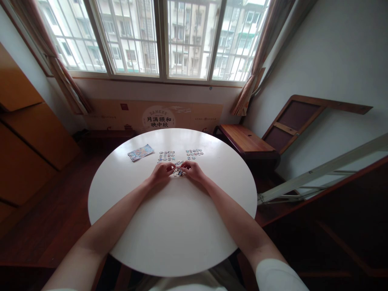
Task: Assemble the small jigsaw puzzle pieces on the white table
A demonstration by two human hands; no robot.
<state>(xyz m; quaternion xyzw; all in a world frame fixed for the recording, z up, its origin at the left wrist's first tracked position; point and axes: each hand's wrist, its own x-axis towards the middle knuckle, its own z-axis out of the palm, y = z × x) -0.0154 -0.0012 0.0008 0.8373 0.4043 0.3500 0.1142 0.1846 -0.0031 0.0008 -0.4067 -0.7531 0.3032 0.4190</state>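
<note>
My left hand (163, 171) and my right hand (192, 170) meet fingertip to fingertip over a small heap of jigsaw puzzle pieces (180, 173) on the white round table (178, 226). Both are closed in a pinch, each on what looks like a puzzle piece, mostly covered by the fingers. Beyond my left hand, loose puzzle pieces (167, 156) lie spread in rough rows. Another group of puzzle pieces (194, 152) lies beyond my right hand. A colourful printed picture sheet (141, 152) rests at the far left of the table.
Behind the table, a long printed cardboard panel (121, 115) stands under the barred window (188, 40). A wooden bench (245, 138) is at the back right, near a metal ladder-like frame (318, 173). Wooden cabinets (33, 141) stand on the left.
</note>
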